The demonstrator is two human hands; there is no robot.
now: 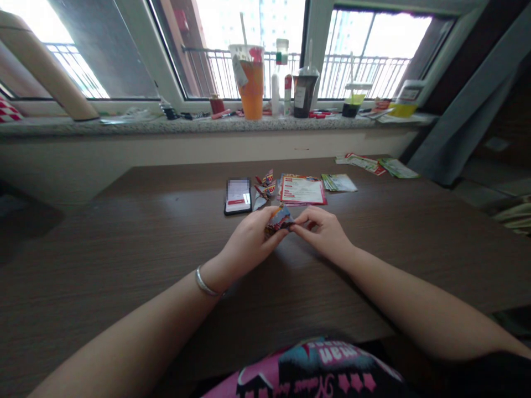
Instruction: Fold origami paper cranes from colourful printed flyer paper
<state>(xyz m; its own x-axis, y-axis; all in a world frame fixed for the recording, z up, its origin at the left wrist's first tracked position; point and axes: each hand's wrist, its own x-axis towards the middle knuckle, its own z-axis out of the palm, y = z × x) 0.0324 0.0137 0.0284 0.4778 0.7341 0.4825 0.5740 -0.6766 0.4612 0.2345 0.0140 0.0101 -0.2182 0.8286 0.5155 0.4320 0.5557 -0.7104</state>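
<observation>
My left hand (pixel 249 239) is closed around a small, shiny printed packet (pixel 281 218), coloured blue, yellow and dark red, held over the table. At the packet's right edge, the thumb and fingertips of my right hand (pixel 321 228) pinch a corner. What is inside the packet is hidden. Just beyond my hands lie crumpled torn wrappers (pixel 264 187), a phone (pixel 238 197) with a lit screen, and a stack of red-bordered printed cards (pixel 302 190). A smaller pile of green-and-white cards (pixel 339 183) lies to the right of that stack.
More cards (pixel 365 163) are spread at the table's far right corner. The brown wooden table (pixel 124 237) reaches to the wall below the window. On the stone sill (pixel 166 126) stand a tall cup of orange drink (pixel 251 83), a dark drink cup (pixel 305 94) and several bottles.
</observation>
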